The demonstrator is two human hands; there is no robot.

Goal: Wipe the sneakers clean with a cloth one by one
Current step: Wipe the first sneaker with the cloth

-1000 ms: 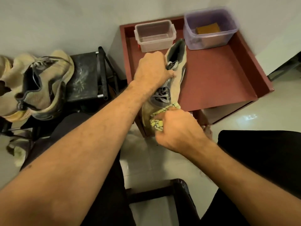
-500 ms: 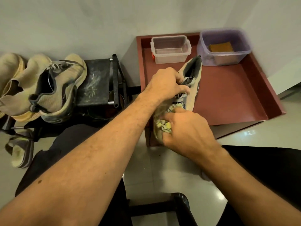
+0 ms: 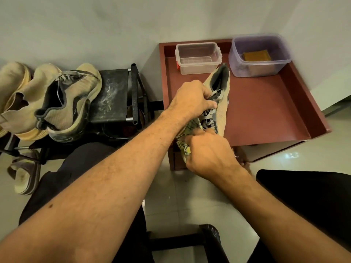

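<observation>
A beige sneaker [image 3: 221, 105] with grey laces is held over the near left corner of the red-brown tray table [image 3: 266, 111], heel pointing away. My left hand [image 3: 191, 97] grips it around the laced upper. My right hand [image 3: 209, 152] holds a yellow-and-grey patterned cloth [image 3: 187, 136] bunched against the sneaker's toe end, which is mostly hidden by that hand and the cloth. Another beige sneaker [image 3: 70, 103] with a dark collar sits on the black shoe rack [image 3: 112, 95] at the left.
A clear lidless box [image 3: 197, 58] and a purple tub [image 3: 260, 55] with a brown block inside stand at the tray's back. More beige shoes [image 3: 17, 95] lie at the far left, a sandal [image 3: 24, 175] on the floor. Dark chair parts [image 3: 199, 240] are below.
My right hand has moved the cloth up along the sneaker's toe toward the laces. The view has shifted, so everything sits lower and further right in the frame.
</observation>
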